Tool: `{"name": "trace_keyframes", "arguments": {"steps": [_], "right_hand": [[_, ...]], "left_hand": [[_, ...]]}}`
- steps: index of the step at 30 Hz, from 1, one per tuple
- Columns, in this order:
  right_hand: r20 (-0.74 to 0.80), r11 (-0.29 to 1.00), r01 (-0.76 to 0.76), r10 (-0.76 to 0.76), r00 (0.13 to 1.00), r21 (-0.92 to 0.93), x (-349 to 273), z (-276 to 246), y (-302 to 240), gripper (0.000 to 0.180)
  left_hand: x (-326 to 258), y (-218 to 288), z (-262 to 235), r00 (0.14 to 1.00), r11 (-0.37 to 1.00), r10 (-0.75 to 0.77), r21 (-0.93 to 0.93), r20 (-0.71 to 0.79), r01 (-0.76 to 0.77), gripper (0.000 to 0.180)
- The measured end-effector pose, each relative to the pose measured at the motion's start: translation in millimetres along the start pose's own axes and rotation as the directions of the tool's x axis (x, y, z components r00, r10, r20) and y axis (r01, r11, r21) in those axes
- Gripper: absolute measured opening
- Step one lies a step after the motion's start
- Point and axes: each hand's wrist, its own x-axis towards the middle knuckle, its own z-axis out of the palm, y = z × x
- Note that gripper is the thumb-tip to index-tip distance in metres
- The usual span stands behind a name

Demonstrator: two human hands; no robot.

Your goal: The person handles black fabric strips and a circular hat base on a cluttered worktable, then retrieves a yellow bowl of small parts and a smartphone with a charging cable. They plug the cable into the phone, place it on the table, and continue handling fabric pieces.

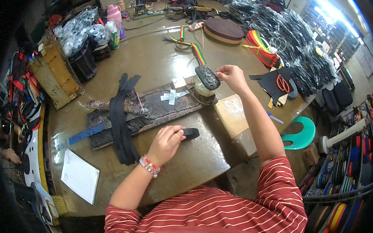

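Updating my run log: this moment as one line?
left hand: gripping black roll | right hand: at dark dish | notebook: on table

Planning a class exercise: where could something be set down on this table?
Bare table lies between the small can and the striped ribbon, and between the black coil at the left hand and the near edge. Crowded: the dark board and the far right, under wrapped bundles.

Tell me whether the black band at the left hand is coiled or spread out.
Coiled: the black band curves into a compact rounded roll beside the fingertips.
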Motion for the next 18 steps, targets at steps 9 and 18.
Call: {"name": "trace_keyframes", "arguments": {"steps": [9, 18], "right_hand": [[-0.115, 0.907, 0.193, -0.253, 0.961, -0.375, 0, 6, -14, 0.016], [0.105, 0.861, 0.493, -0.505, 0.857, 0.123, -147, 40, -72, 0.011]], "left_hand": [[-6, -1, 2, 0.998, 0.997, -0.039, -0.071, -0.040, 0.036, 0.027], [-7, 3, -1, 0.994, 0.991, -0.103, -0.094, -0.045, 0.099, 0.023]]}}
